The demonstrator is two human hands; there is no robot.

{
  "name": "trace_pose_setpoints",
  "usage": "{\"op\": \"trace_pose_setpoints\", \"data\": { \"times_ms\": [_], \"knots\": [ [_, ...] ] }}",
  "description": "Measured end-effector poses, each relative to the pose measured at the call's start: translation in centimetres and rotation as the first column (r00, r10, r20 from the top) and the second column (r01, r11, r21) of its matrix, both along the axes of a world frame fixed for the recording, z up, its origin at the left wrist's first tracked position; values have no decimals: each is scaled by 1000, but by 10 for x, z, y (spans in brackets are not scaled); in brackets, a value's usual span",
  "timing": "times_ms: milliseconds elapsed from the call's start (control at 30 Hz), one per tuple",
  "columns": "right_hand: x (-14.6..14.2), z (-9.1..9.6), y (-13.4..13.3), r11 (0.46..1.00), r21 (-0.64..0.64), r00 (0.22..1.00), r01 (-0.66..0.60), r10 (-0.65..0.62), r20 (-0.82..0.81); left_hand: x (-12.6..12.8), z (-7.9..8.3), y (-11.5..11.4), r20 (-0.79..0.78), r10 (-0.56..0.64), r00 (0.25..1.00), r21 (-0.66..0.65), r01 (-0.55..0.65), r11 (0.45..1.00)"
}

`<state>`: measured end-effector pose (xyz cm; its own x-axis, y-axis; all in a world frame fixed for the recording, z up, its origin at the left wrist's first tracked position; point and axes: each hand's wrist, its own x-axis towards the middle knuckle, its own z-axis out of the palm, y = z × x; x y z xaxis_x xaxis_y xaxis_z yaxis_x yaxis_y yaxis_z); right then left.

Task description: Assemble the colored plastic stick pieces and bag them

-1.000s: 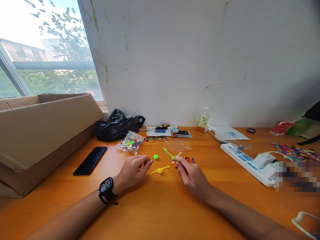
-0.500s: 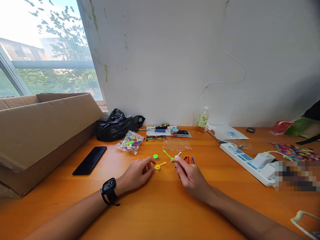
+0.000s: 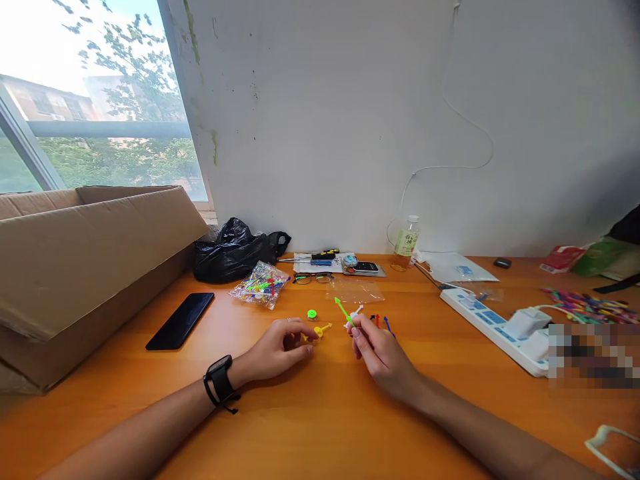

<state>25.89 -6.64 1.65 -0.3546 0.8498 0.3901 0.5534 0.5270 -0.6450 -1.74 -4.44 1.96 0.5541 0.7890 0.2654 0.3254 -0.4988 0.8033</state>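
As L hand (image 3: 280, 347) gripped yellow pc (image 3: 321, 329), stick (image 3: 343, 311) tilted.

Left grip (image 3: 280, 347) slides toward 2 o'clock, fingertips now on the yellow piece (image 3: 321, 329). That piece sits closer to the right grip (image 3: 380, 353) than before. Green stick (image 3: 343, 310) swings from 10 o'clock toward 11 o'clock.

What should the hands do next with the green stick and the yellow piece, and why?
Probably move the green stick in the right hand leftward to the yellow piece that the left hand holds. Each hand grips its part, and the two parts sit close together but apart.
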Motion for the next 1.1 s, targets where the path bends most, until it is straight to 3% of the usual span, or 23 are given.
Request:
{"op": "trace_pose_setpoints", "data": {
  "times_ms": [267,500,767,933,1100],
  "knots": [
    [0,-1,-3,998,7,997,-70,70,43,0,-3,5,219,53,974,-272,9,962],
    [-1,-1,-3,994,24,992,-102,100,75,4,-2,5,179,43,983,-359,25,933],
    [-1,-1,-4,991,37,988,-129,126,91,3,-5,5,62,170,983,-53,-167,985],
    [0,-2,-4,990,63,985,-128,120,123,0,-4,-4,-101,44,994,57,-38,998],
    [0,-3,-4,988,85,984,-132,120,132,2,0,-10,-167,-71,983,130,94,987]
  ]
}}
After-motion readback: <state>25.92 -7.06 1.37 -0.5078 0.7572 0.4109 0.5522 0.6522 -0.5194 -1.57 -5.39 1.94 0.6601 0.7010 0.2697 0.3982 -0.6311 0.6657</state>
